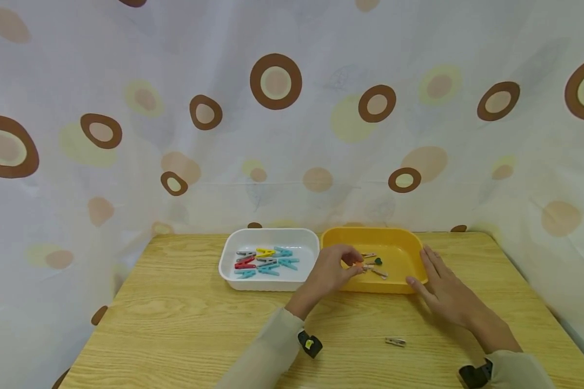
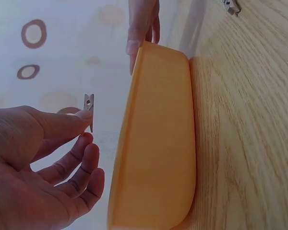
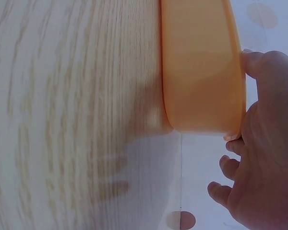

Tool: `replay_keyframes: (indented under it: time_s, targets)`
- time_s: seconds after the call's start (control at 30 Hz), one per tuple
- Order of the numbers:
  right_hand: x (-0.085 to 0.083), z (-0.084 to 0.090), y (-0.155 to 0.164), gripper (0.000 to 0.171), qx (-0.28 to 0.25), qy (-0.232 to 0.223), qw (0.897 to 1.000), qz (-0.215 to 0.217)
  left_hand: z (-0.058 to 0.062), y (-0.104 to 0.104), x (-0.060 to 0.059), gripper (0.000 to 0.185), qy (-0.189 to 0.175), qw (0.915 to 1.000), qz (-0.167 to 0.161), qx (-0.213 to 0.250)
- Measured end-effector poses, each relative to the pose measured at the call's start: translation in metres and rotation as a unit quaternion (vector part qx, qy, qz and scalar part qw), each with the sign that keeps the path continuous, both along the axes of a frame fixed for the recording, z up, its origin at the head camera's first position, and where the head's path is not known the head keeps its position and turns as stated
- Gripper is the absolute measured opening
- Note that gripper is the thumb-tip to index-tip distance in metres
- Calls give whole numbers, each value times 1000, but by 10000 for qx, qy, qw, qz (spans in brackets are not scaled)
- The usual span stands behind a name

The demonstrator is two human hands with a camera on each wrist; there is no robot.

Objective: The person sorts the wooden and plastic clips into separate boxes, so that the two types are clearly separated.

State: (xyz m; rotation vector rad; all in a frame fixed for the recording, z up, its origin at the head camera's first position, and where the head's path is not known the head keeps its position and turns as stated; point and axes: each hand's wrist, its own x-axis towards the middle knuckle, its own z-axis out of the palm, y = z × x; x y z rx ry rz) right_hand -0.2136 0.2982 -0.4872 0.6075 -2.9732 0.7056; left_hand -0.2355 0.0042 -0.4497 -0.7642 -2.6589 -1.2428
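My left hand [image 1: 328, 270] is over the left part of the yellow tray [image 1: 331, 288]. Thumb and forefinger pinch a small wooden clothespin [image 2: 89, 103], its end poking up past the thumb; the other fingers curl loosely below. An orange spot [image 1: 358, 264] shows at these fingertips in the head view. In the tray lie several small clothespins [image 1: 379, 273], one with a dark green heart [image 1: 378, 261]. My right hand [image 1: 450, 297] rests against the tray's right front corner, thumb at the front rim [image 3: 243, 86] and fingers extended along the right side.
Left of the yellow tray stands a white tray [image 1: 267, 286] with several larger plastic clothespins [image 1: 288, 263] in blue, red, yellow and grey. One small clothespin [image 1: 395, 342] lies on the wooden table [image 1: 175, 324] in front. A patterned curtain [image 1: 316, 135] hangs behind.
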Motion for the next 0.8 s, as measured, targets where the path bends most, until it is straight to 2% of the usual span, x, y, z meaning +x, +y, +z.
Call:
replay_keyframes:
  time_s: [0.13, 0.37, 0.57, 0.8]
  targets:
    - [-1, 0, -1, 87, 42, 15, 10000, -12, -3, 7, -8, 13, -288, 9995, 3, 85]
    - [-3, -2, -1, 86, -2, 92, 10000, 4, -4, 21, -20, 11, -301, 9993, -177, 95]
    - [-3, -2, 0, 86, -12, 46, 10000, -2, -8, 34, -29, 8, -544, 9979, -325, 122]
    - [-4, -3, -1, 86, 7, 30, 10000, 5, -10, 50, -41, 8, -652, 9971, -224, -317]
